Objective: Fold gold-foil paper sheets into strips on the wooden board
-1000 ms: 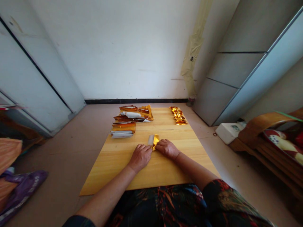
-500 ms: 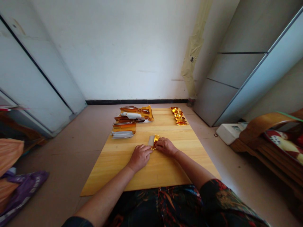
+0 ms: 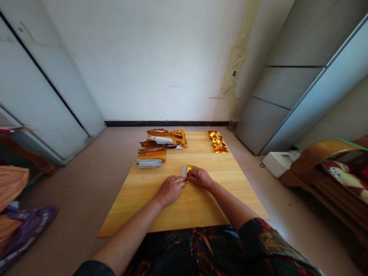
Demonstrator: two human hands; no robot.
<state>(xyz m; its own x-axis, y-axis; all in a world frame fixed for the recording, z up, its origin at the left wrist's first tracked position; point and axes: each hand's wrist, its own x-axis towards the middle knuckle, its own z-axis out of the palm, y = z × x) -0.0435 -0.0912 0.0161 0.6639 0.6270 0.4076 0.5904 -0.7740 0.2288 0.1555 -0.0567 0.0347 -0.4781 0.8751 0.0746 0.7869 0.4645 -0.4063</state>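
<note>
A small sheet of gold foil paper [image 3: 184, 171], pale on one face and shiny gold on the other, lies on the wooden board [image 3: 143, 214] between my hands. My left hand [image 3: 171, 189] presses its near left part, fingers bent together. From the other side my right hand [image 3: 200, 178] pinches the gold edge, which is partly folded over. My fingers cover the near end of the paper, so the exact fold is hidden. Stacks of gold and white foil sheets [image 3: 152, 154] lie at the far left. Several folded gold foil pieces [image 3: 218, 142] sit in a row at the far right.
A white wall [image 3: 158, 69] rises behind the board. To the right stand a grey cabinet [image 3: 276, 103], a white box [image 3: 277, 164] and a wooden seat [image 3: 313, 176]. A purple bag [image 3: 37, 226] lies on the floor at the left.
My right hand's fingers have curled in closer over the gold edge, and less of the foil shows. My left hand has stayed nearly in place.
</note>
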